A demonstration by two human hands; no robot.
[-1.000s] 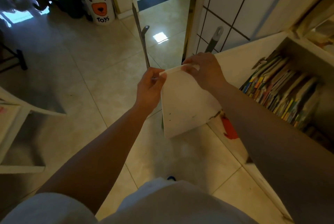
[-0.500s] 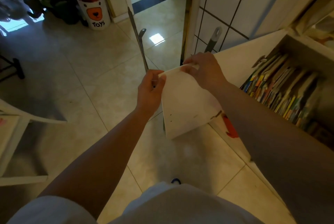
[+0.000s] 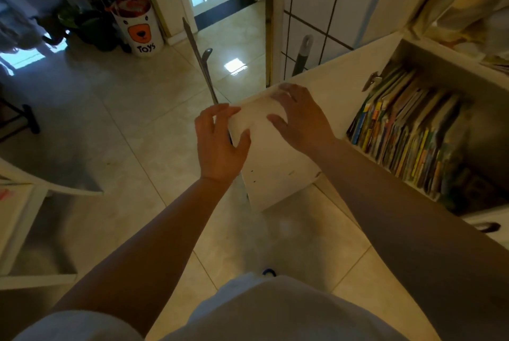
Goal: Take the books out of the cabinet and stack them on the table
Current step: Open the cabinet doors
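I see one row of thin, colourful upright books point(image 3: 407, 131), too tightly packed to count, filling one open compartment of the white wooden cabinet point(image 3: 429, 51) at my right. They lean slightly and none has been lifted out. One white cabinet door point(image 3: 275, 164) stands swung open in front of me, its top edge under both hands.

Half a second ago both hands pinched that top edge; now the fingers have opened. My left hand point(image 3: 220, 145) has its fingers spread and straight, with the thumb touching the door's left corner. My right hand point(image 3: 300, 117) lies flat on the top edge, fingers apart and relaxed, gripping nothing.

The books sit well apart from both sets of fingers, to the right of my right forearm, behind the open door.

Beyond, one white cylindrical bin with an orange bear face and the word TOYS point(image 3: 137, 29) stands on the beige tiled floor point(image 3: 124, 120) near the doorway.
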